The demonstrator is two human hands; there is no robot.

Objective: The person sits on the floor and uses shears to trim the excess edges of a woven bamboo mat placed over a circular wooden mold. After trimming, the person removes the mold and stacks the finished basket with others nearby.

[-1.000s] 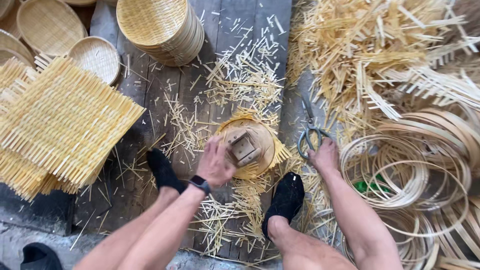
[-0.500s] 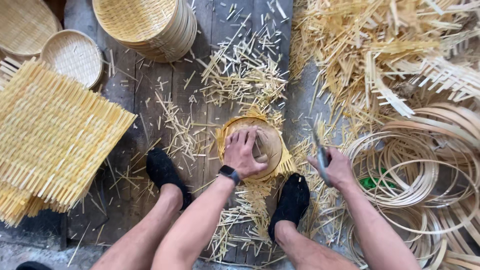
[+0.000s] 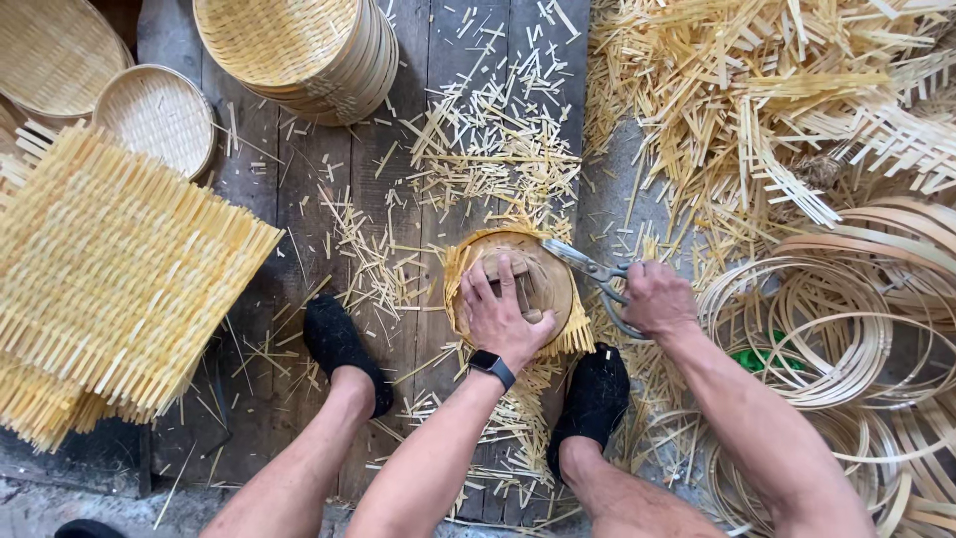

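While left hand point(image 3: 503, 317) presses round woven basket point(image 3: 518, 289) — fringed rim | right hand point(image 3: 655, 297) grips scissors point(image 3: 596, 277)

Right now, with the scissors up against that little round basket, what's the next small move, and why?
Probably close the scissors on the loose strip ends at the upper right rim of the round basket. The blades sit open at that edge in the right hand, the left hand presses the basket flat, and untrimmed ends stick out around the rim.
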